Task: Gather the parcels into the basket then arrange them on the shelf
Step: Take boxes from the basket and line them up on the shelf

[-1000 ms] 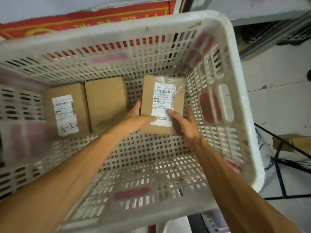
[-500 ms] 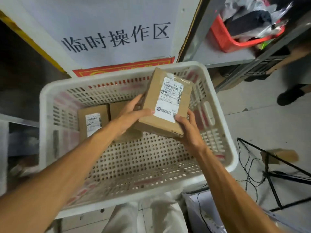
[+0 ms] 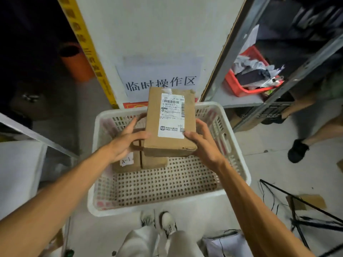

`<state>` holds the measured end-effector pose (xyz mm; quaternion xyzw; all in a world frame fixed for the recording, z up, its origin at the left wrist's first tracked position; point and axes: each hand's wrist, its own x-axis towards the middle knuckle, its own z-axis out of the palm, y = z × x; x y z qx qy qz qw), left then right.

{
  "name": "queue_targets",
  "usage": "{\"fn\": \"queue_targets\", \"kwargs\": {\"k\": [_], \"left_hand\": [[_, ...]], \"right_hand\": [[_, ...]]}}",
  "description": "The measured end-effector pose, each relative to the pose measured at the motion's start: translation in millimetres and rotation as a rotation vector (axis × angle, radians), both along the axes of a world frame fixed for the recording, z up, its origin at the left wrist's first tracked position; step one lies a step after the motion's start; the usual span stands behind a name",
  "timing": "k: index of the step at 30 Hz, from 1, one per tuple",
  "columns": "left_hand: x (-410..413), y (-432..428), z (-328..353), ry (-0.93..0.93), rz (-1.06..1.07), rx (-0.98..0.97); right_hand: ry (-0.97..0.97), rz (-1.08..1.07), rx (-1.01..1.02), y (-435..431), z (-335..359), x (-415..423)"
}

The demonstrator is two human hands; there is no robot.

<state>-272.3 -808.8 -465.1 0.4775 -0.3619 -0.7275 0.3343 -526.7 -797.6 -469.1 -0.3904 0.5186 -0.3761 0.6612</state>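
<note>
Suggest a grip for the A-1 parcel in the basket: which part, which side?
Come from above and take the A-1 parcel across its near and far ends, probably. It lies flat on the basket floor; the plain parcel butts its right side, blocking fingers there, while the near end faces bare floor. The left hand hides its far end.

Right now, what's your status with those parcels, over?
Left hand, right hand grip the labelled parcel above the white basket. A-1 parcel and plain parcel lie inside. Nothing in the way.
</note>
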Motion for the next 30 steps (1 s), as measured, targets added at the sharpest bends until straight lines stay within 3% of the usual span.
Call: {"fn": "queue_targets", "kwargs": {"k": [5,16,30], "left_hand": [[30.9,42.7,44.1,-0.02,0.221,-0.095],[110.0,166.5,154.8,-0.303,0.629,-0.382],[221.3,397.7,265.2,-0.567,1.127,-0.643]], "right_hand": [[-0.042,0.194,-0.083,-6.3,40.7,34.2],[-0.196,0.592,-0.307,7.0,123.9,159.2],[-0.465,1.063,-0.531,155.9,246.5,375.0]]}}
